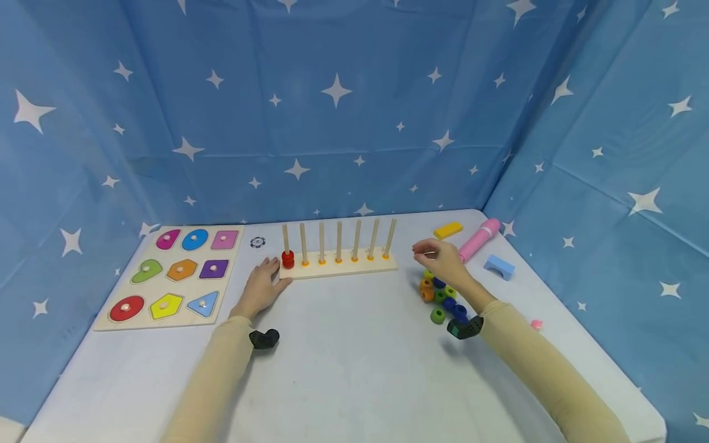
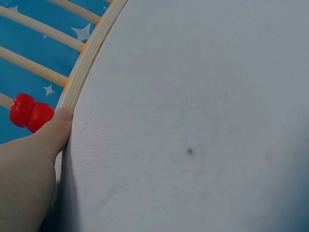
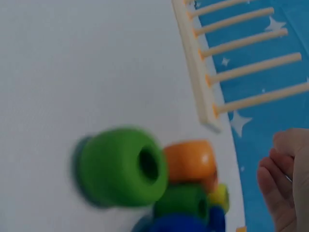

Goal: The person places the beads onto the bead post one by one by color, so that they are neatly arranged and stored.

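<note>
Our left hand (image 1: 264,284) rests flat, fingers relaxed, against the end of the peg board (image 1: 338,266); two red beads (image 1: 288,259) sit on the peg nearest it. Our right hand (image 1: 443,259) hovers, loosely curled and seemingly empty, above the loose beads (image 1: 441,295). Six pegs look bare, so most threading remains.

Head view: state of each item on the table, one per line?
peg rack: upright, seven pegs, six bare
red beads: two stacked on leftmost peg
loose beads: piled on table, off the pegs
shape puzzle: all nine pieces seated
left hand: flat, thumb touching the rack's base
right hand: raised above the pile, fingers loosely curled; whether it holds anything cannot be told
</note>
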